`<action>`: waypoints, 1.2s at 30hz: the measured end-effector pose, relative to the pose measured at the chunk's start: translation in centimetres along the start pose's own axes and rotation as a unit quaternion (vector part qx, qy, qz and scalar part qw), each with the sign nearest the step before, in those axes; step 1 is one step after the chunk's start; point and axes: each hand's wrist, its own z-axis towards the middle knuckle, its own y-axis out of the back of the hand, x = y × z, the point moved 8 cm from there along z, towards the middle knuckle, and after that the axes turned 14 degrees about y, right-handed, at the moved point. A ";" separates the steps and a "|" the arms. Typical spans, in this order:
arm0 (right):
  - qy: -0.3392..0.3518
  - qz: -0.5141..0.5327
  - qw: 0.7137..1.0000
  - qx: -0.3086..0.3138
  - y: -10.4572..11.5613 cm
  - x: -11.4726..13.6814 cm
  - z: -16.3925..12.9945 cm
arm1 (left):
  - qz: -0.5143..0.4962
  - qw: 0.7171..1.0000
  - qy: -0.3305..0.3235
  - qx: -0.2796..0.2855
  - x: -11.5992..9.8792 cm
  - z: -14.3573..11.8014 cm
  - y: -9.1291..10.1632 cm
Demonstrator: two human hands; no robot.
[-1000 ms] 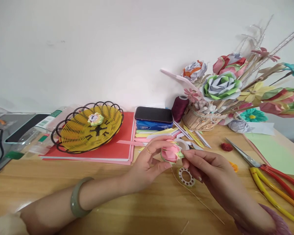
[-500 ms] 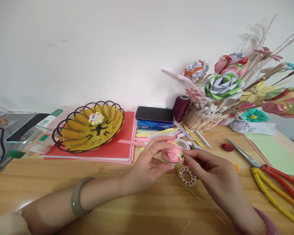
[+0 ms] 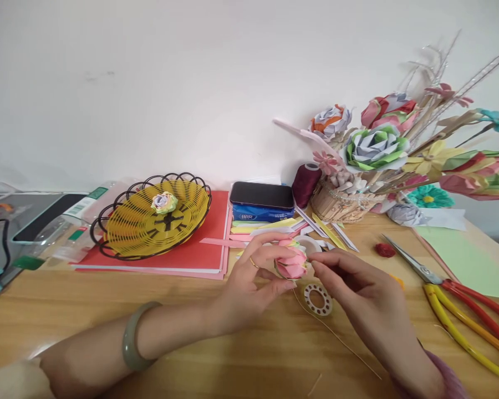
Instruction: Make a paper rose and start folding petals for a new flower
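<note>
A small pink paper flower (image 3: 291, 264) with pale green petal edges is held between the thumb and fingers of my left hand (image 3: 255, 271), above the wooden table. From the right, my right hand (image 3: 353, 285) pinches the flower's edge with thumb and forefinger; the exact petal is hidden by the fingertips. A thin string (image 3: 336, 335) trails from beneath the flower toward the table's front. Under the hands lies a white ring-shaped spool with holes (image 3: 305, 302), and a roll of white tape (image 3: 311, 244) sits partly hidden behind the flower.
A yellow woven basket (image 3: 120, 233) with one paper flower (image 3: 164, 203) rests on red paper (image 3: 216, 233). Behind my hands are a phone (image 3: 261, 194), paper strips (image 3: 266, 228) and purple thread (image 3: 306, 185). Scissors (image 3: 436, 277) and a flower-filled wooden pot (image 3: 341, 202) stand right.
The pink flower has turned slightly in my left hand and shifted a little to the left. My right fingertips stay at its edge. The view has moved slightly.
</note>
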 end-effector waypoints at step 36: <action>-0.147 0.118 0.977 0.095 -0.6 -1.3 0.1 | -0.034 0.999 -0.014 0.031 0.3 0.0 -0.4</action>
